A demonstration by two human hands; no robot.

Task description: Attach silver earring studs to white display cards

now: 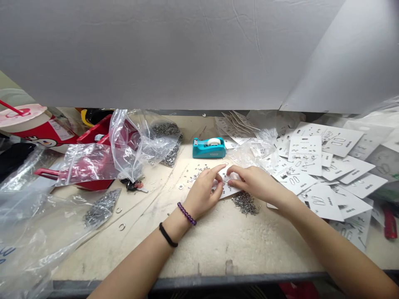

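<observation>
A white earring card [228,192] lies on the table between my two hands, largely covered by them. My left hand [208,186], with a purple bead bracelet and a black band at the wrist, is on the card's left side, fingers curled at its edge. From the right, my right hand [247,179] reaches over the card with thumb and forefinger brought close together. Whatever is between those fingertips is too small to make out. Just below the card sits a heap of tiny metal earring pieces [245,203]. More small metal bits [197,171] are scattered beyond my left hand.
A teal tape dispenser [208,148] stands behind my hands. Many printed jewelry cards [324,199] are piled at right. Clear bags [134,141] of metal parts, a red bin [95,129] and a drink cup [34,124] crowd the left. A grey panel [174,54] rises behind.
</observation>
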